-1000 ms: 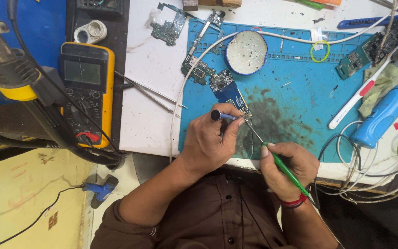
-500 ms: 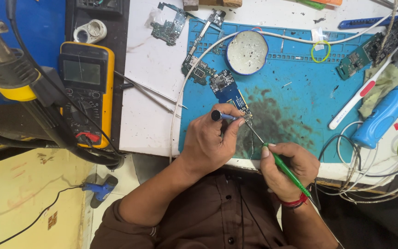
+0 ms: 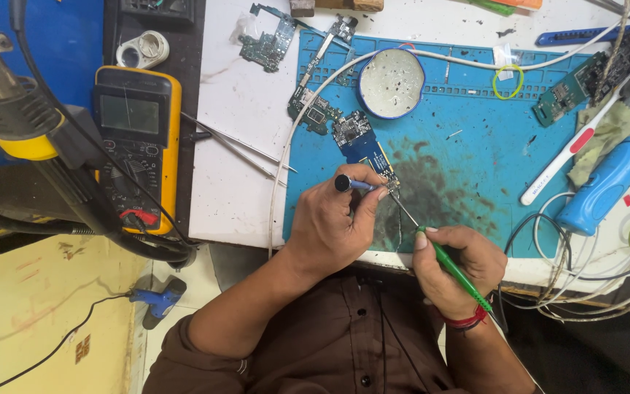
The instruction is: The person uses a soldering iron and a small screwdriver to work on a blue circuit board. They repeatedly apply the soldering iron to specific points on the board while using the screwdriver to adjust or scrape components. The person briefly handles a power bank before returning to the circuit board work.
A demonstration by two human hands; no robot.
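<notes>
Head view: multimeter point(image 3: 137, 146), round tin point(image 3: 391, 82) flank circuit board point(image 3: 364, 143).

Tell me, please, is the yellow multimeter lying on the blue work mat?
No, the yellow multimeter lies on a dark surface left of the white table, well apart from the blue work mat.
</notes>
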